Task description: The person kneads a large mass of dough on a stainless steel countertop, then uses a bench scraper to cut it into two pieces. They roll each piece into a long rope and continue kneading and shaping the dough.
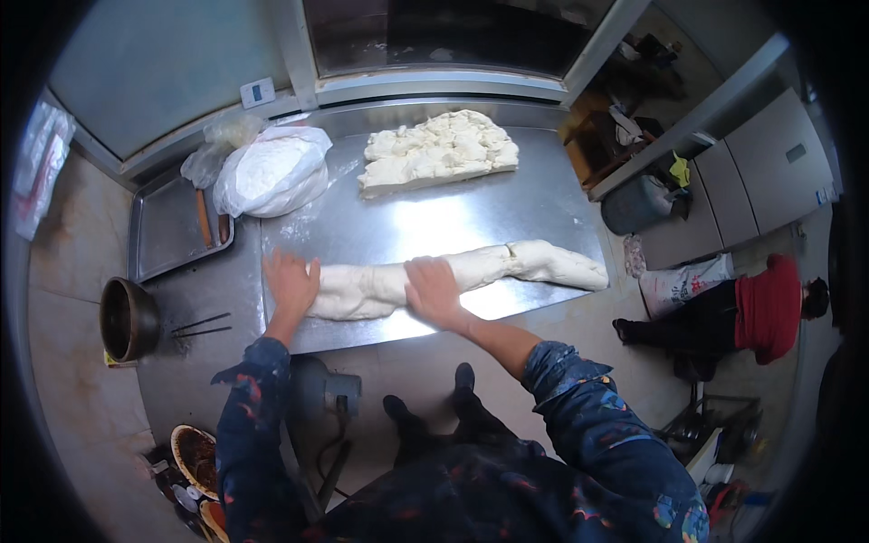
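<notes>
A long, uneven log of pale dough (485, 266) lies across the front of the stainless steel worktable (316, 237), with a split near its right part. My left hand (292, 282) is at the log's left end, fingers flat and thumb spread beside the dough. Over the middle of the log lies my right hand (432, 288), palm down and slightly blurred; the dough under it is hidden. A larger, lumpy slab of dough (441, 153) rests farther back on the steel.
At the back left are a plastic bag of white contents (275, 170) and a metal tray (173, 224) with a wooden-handled tool (203, 217). A dark bowl (129, 319) and chopsticks (202, 325) lie left. A person in red (767, 312) is at right, near a gas cylinder (638, 203).
</notes>
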`<action>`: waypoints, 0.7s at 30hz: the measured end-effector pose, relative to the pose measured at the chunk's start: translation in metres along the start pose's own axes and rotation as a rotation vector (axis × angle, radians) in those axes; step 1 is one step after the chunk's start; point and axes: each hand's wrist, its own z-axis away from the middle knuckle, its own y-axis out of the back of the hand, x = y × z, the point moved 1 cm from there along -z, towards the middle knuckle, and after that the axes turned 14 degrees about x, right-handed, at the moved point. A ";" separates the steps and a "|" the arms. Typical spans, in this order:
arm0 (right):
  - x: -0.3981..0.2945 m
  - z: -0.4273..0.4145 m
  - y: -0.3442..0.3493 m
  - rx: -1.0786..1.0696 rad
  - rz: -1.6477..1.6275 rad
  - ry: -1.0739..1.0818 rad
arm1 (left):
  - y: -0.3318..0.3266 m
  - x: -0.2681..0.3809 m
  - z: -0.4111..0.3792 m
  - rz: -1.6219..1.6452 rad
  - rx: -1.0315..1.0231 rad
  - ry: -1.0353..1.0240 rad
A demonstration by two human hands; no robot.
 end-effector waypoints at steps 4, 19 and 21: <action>-0.012 0.048 -0.004 0.114 0.062 0.125 | 0.016 0.074 0.015 0.113 -0.162 0.022; 0.029 -0.028 -0.043 -0.051 -0.029 -0.025 | -0.057 0.053 0.017 0.162 -0.205 0.282; 0.035 -0.044 -0.052 -0.087 -0.027 -0.099 | -0.073 0.045 -0.008 0.192 -0.346 0.416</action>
